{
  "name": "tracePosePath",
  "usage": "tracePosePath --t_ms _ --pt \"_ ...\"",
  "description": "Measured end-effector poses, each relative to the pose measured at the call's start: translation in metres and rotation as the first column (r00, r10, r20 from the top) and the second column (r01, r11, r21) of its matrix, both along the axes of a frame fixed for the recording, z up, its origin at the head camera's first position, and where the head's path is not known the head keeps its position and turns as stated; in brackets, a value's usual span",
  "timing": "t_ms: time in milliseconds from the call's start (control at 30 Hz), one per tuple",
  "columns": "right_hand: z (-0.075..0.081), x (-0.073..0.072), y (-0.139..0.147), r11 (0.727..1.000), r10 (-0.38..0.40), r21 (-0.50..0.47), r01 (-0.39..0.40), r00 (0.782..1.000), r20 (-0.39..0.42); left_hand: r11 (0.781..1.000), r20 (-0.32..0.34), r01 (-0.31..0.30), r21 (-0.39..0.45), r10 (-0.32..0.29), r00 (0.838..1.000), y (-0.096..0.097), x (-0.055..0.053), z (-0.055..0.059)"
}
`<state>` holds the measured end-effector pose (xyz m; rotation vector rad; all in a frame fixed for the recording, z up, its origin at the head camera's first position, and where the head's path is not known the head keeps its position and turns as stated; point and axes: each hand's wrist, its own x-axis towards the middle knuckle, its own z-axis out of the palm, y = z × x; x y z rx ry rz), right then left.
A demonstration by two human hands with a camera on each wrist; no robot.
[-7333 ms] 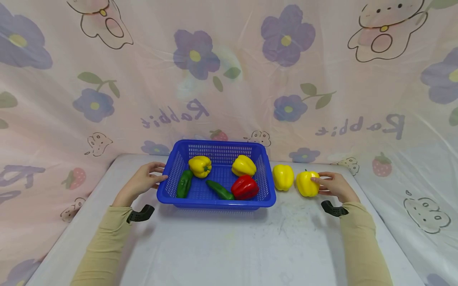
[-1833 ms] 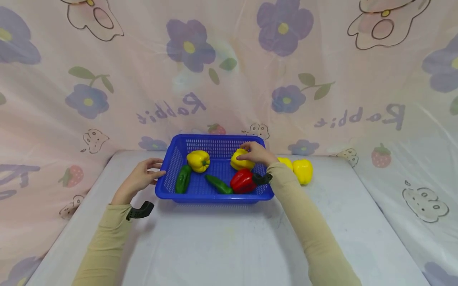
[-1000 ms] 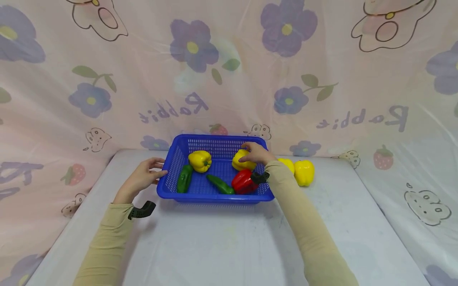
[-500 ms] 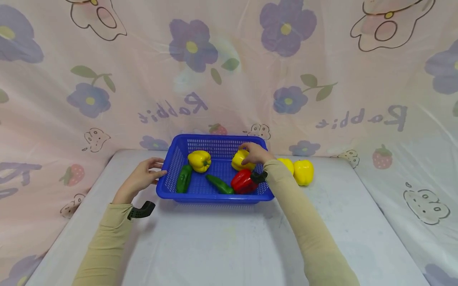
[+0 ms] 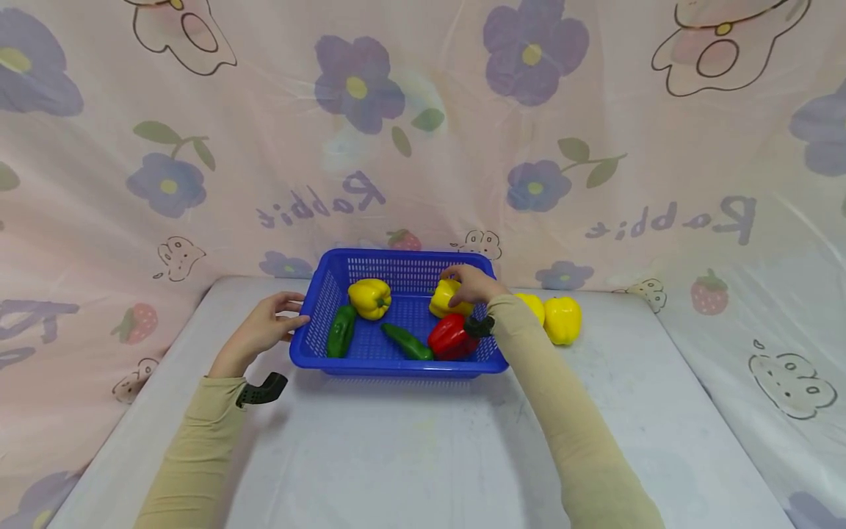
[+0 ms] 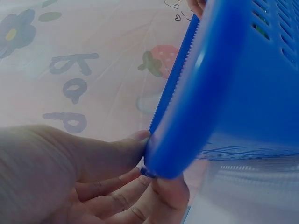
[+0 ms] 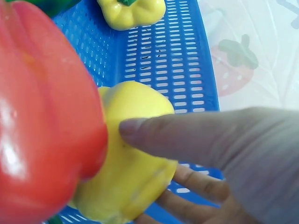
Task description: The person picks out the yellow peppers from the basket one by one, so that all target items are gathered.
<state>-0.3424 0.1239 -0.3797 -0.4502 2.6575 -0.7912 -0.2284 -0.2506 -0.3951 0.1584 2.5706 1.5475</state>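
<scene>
My left hand (image 5: 262,323) pinches the left rim of a blue plastic basket (image 5: 396,364), the thumb on one side and fingertips beneath in the left wrist view. Inside the basket's right part, my right hand (image 5: 474,283) holds a yellow bell pepper (image 5: 446,299). The right wrist view has its thumb pressed on the pepper (image 7: 135,163), with the other fingers behind it. A red bell pepper (image 5: 451,338) lies just in front, overlapping the yellow one. Another yellow bell pepper (image 5: 369,298) sits at the basket's back left. Two green peppers lie near it, one upright-lying (image 5: 341,332), one slanted (image 5: 406,342).
On the white table (image 5: 396,455), right of the basket, two yellow bell peppers stand side by side. The nearer one (image 5: 563,320) shows fully; the other (image 5: 532,305) is partly hidden by the right sleeve. A printed curtain (image 5: 423,169) hangs behind the table.
Since the earliest frame, my right hand has left the outer yellow pepper on the table and moved left to the one in the basket. Over the last second, its thumb has shifted slightly; the left hand stays put.
</scene>
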Motion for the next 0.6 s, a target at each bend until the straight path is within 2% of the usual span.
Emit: tracePosePath --t_ms 333,600 --pt "-0.0003 -0.0023 0.0008 0.999 0.030 0.013 -0.030 1.000 0.003 1.000 -0.004 0.004 0.007 -0.004 1.000 0.0004 -0.0006 0.0012" --pt "-0.0012 -0.0020 -0.0006 1.000 0.029 0.011 -0.029 0.999 0.037 1.000 0.000 0.014 0.019 -0.014 1.000 -0.0002 -0.0004 -0.0001"
